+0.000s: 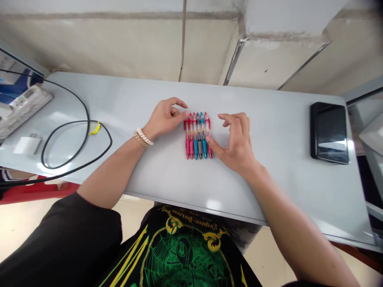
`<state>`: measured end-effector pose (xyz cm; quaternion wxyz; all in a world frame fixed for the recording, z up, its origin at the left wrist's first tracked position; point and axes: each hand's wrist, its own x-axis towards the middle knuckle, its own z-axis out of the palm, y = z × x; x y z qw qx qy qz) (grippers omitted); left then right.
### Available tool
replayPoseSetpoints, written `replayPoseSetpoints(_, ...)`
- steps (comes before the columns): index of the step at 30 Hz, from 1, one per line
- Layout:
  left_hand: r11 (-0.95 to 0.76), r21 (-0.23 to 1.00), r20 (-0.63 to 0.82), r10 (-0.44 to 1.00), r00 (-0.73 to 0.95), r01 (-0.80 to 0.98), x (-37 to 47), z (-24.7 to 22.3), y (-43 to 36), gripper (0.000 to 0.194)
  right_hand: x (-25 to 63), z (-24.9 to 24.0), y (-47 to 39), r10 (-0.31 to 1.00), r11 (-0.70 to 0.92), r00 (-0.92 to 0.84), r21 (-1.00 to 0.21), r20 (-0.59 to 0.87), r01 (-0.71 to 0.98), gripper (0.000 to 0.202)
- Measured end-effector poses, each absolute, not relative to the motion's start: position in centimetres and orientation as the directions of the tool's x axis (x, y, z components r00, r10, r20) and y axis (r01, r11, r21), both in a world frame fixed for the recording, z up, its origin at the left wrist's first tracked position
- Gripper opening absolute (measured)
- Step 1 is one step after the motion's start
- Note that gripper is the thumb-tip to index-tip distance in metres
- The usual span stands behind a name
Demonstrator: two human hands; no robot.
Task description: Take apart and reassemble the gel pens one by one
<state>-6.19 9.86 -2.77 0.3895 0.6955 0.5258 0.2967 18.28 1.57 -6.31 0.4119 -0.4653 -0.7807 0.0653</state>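
Observation:
Several retractable pens lie side by side in a row on the pale table, with their grips toward me. A pink pen (187, 148) is at the left end, and a blue pen (196, 147), a grey pen (200, 149) and another blue pen (204, 146) are toward the right. My left hand (167, 116), with a beaded bracelet on its wrist, has its thumb at the top of the leftmost pens. My right hand (236, 139) has its fingers apart, its thumb touching the rightmost pink pen (210, 153). Neither hand grips a pen.
On the left, a black cable (111, 137) with a yellow tag lies coiled near a white charger (27, 144) and a power strip (26, 105). A black device (330, 133) sits at the right end. The wall (134, 48) runs behind the table (284, 159).

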Motion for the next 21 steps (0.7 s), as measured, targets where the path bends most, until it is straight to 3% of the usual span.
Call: replayPoseSetpoints(21,-0.178,0.793,-0.002,0.956,0.294,0.583,-6.00,-2.62,9.60,0.020,18.24,-6.77,1.75,0.838,0.514,-0.281,-0.503,0.468,0.695,0.047)
